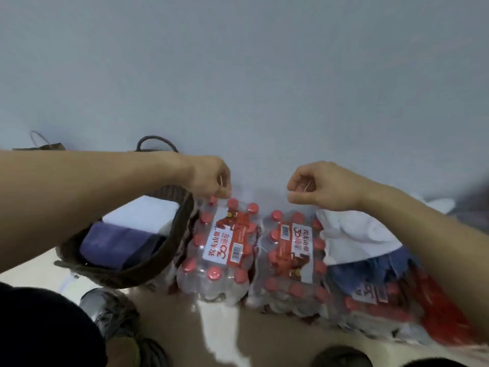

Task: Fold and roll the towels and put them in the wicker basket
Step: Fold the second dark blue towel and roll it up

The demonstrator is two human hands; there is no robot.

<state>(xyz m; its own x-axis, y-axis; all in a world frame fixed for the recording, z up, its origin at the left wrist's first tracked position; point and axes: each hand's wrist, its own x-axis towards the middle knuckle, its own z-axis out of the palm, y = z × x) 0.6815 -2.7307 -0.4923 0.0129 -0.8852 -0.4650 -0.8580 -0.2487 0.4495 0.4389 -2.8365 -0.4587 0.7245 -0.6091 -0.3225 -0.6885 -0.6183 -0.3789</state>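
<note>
Your left hand (211, 178) and right hand (315, 185) hang with fingers curled above two shrink-wrapped packs of red-capped water bottles (225, 250); whether they pinch anything cannot be told. Left of the packs, the wicker basket (169, 250) holds a purple towel (119, 247) and a white towel (143, 215). Right of the packs lies a loose white towel (362, 231) over blue cloth (375, 271).

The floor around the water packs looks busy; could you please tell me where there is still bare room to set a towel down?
Bare floor lies in front of the left water pack, between the shoe and the right water pack. It is crowded elsewhere: the wicker basket presses against the left pack, and the towels cover the packs on the right.
</note>
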